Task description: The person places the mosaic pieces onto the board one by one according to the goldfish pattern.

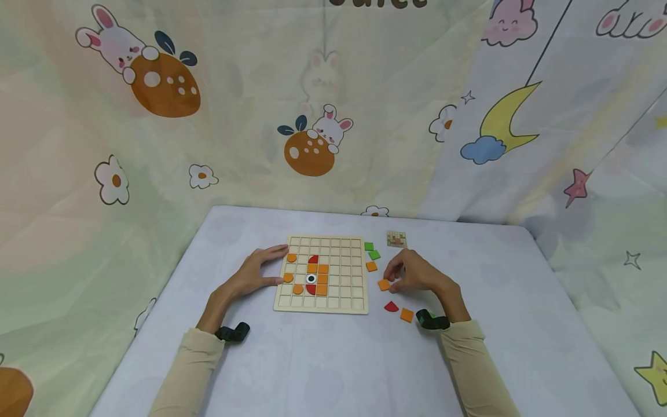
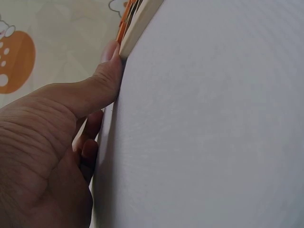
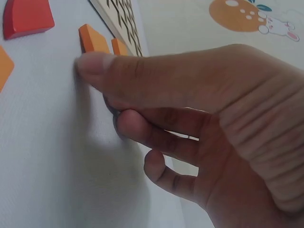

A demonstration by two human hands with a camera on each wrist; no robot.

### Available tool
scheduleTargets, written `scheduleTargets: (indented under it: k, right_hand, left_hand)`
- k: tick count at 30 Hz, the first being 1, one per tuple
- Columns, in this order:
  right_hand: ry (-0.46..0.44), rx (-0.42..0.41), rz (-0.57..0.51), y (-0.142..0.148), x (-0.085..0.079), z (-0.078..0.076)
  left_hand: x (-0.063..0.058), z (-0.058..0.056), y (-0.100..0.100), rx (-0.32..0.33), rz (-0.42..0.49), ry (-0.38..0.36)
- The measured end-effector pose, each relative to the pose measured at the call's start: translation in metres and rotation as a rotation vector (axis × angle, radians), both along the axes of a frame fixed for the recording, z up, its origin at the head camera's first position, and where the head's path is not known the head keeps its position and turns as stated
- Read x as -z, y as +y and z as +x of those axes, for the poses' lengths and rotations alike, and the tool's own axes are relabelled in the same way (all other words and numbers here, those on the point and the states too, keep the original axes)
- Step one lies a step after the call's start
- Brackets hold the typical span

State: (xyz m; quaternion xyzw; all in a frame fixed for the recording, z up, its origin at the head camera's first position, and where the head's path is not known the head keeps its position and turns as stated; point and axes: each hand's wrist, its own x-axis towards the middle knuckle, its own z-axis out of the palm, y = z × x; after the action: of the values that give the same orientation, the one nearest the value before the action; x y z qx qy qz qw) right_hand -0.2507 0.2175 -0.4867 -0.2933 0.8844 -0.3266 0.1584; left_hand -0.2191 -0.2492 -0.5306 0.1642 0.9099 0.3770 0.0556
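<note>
A square wooden grid board [image 1: 344, 301] lies on the table, holding orange squares, orange round pieces, red quarter-circle pieces and a white eye piece [image 1: 311, 279] on its left half. My left hand [image 1: 250, 273] rests at the board's left edge, thumb and fingers extended along it; in the left wrist view the thumb [image 2: 97, 85] touches the board's side. To the right of the board, my right hand [image 1: 414, 271] pinches an orange square tile [image 1: 384, 285] between thumb and fingers, low over the table. The right wrist view shows that orange tile [image 3: 93, 39] just past the thumb tip.
Right of the board lie two green squares [image 1: 374, 255], another orange square [image 1: 372, 266], a red quarter-circle [image 1: 391, 306] and an orange square [image 1: 407, 315]. A small patterned card [image 1: 396, 239] is behind the right hand. A printed curtain hangs behind the white-covered table [image 1: 323, 365].
</note>
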Motion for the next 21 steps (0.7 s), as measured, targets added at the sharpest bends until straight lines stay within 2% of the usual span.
scheduleTargets:
  k: [8,21]
  right_hand:
    - [0.022,0.037,-0.026,-0.006,-0.003,0.001]
    - [0.049,-0.024,-0.097,-0.035,0.001,0.004]
  left_hand:
    - [0.0,0.001,0.0,-0.007,-0.003,-0.005]
    - [0.002,0.0,-0.001,0.008,0.003,0.013]
